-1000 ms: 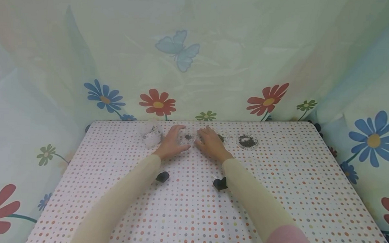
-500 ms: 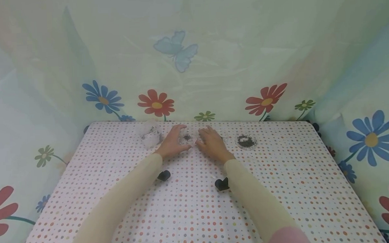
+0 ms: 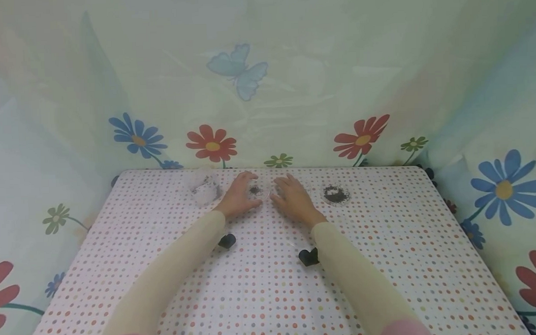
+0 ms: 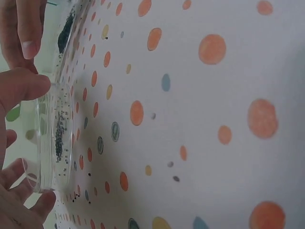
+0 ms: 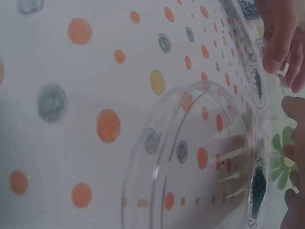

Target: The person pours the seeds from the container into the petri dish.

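Observation:
My left hand [image 3: 239, 195] grips a clear petri dish [image 4: 59, 138], its thumb on the near rim and fingers at the far left side. Dark grains are scattered over the dish's floor, and a second clear rim shows over it. At the dish's right side is my right hand [image 3: 293, 198], loosely bent, thumb tip close to the clear edge in the right wrist view. Another petri dish [image 5: 258, 186] with dark grains appears near the right fingers there. Close to the right wrist stands a clear round lid or dish [image 5: 174, 157].
To the right on the dotted tablecloth [image 3: 272, 295] sits a dish of dark grains [image 3: 337, 194]. A clear, whitish bundle [image 3: 204, 189] with dark specks lies left of the left hand. Stray grains [image 4: 176, 179] dot the cloth. Behind the table hangs a flowered curtain [image 3: 314, 87].
The head view has swung slightly, sliding the background and dishes leftward. Both hands keep nearly the same pose around the middle dish, and the right hand now covers more of the dish beside it.

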Motion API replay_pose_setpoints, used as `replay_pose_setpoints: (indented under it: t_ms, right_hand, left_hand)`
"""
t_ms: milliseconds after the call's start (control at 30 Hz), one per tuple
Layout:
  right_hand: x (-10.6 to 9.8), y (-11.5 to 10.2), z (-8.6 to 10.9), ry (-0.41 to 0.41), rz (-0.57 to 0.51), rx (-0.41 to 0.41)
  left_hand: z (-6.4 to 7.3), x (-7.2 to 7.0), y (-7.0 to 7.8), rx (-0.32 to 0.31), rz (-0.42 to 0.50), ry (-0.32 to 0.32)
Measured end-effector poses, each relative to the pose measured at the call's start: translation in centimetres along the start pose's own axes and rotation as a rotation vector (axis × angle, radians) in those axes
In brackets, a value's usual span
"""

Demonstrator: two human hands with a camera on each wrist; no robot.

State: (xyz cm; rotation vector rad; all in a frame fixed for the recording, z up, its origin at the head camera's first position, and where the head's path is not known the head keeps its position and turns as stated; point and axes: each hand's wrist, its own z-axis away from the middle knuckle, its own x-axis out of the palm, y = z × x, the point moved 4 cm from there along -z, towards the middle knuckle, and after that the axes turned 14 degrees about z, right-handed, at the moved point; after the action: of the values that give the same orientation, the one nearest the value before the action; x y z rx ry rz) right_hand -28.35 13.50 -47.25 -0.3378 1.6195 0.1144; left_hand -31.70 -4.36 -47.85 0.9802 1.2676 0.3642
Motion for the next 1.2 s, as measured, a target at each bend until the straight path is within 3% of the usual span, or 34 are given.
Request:
replay_pose_setpoints:
  t_ms: [267, 767, 1200]
  right_hand:
    - [-1.0, -0.1, 0.8, 0.054, -0.003, -0.013]
    - [-2.3, 0.3, 2.3, 0.075, -0.007, -0.005]
    - [-3.2, 0.3, 3.9, 0.035, -0.087, 0.038]
  left_hand:
    - [-0.3, 0.0, -0.3, -0.027, -0.039, -0.002]
    - [-0.2, 0.3, -0.4, -0.074, -0.044, -0.009]
    - [-0.1, 0.3, 1.0, 0.026, -0.125, -0.030]
